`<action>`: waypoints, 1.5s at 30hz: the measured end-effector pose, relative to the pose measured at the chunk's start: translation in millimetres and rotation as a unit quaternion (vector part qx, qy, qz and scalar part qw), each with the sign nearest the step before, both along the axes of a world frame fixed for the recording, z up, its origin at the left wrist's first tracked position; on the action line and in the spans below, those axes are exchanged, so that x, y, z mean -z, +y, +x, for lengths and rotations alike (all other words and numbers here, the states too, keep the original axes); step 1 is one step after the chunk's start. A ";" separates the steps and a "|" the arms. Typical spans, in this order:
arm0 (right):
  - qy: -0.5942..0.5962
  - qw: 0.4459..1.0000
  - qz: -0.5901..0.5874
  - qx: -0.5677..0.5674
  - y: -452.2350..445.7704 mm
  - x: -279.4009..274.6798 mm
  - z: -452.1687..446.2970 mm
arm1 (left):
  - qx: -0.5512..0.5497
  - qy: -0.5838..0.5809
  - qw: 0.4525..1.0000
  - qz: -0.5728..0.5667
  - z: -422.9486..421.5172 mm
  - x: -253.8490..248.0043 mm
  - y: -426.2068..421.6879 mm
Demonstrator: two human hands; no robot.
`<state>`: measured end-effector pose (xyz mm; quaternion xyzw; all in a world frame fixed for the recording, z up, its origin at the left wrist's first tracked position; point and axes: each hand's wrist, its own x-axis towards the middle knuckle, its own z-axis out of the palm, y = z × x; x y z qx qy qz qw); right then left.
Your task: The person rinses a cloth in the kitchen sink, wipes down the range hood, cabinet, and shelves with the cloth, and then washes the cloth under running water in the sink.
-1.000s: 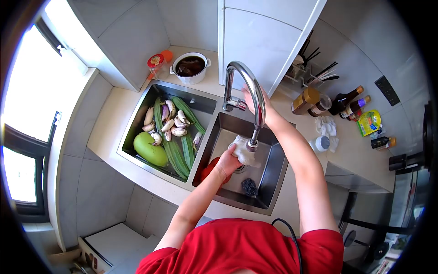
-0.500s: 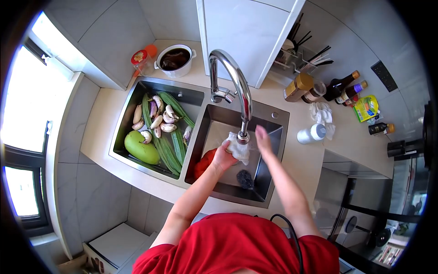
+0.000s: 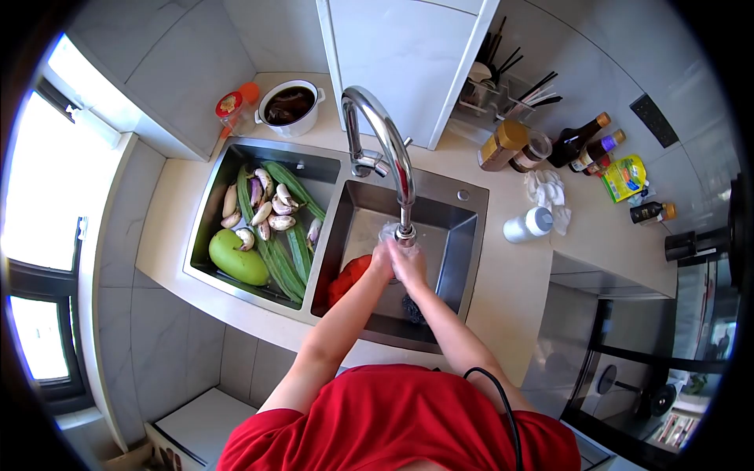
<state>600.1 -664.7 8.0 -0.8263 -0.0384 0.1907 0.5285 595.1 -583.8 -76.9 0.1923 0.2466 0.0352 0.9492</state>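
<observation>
Both hands meet under the spout of the chrome faucet (image 3: 393, 149), above the right sink basin (image 3: 440, 235). My left hand (image 3: 382, 261) is closed around a whitish cloth (image 3: 387, 232), of which only a small part shows. My right hand (image 3: 408, 265) presses against the same cloth from the right, its fingers partly hidden by the faucet head. Red items (image 3: 348, 279) lie at the basin's left side, beside my left wrist. A dark scrubber (image 3: 411, 309) rests on the basin floor, partly behind my right forearm.
The left basin (image 3: 322, 166) holds a green melon (image 3: 238, 257), ridged gourds (image 3: 280, 263) and several small eggplants. Behind it stand a white pot (image 3: 288, 108) and a red-lidded jar (image 3: 229, 110). To the right are a white bottle (image 3: 528, 225), a crumpled cloth (image 3: 547, 192), jars and sauce bottles.
My right hand has come down from behind the faucet to join my left hand at the cloth. The faucet lever now points differently. The whole view has shifted somewhat.
</observation>
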 end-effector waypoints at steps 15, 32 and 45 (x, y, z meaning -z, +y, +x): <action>-0.151 0.980 0.125 -0.022 0.1 33.9 20.1 | 0.010 0.082 0.994 0.067 -24.0 -70.9 -24.1; -0.051 0.997 -0.001 0.065 -3.3 55.8 29.7 | 0.078 0.074 0.990 0.088 -28.9 -74.9 -25.6; -0.113 0.992 0.026 -0.042 -16.9 77.1 75.9 | 0.091 0.070 0.976 0.186 -37.9 -54.0 6.7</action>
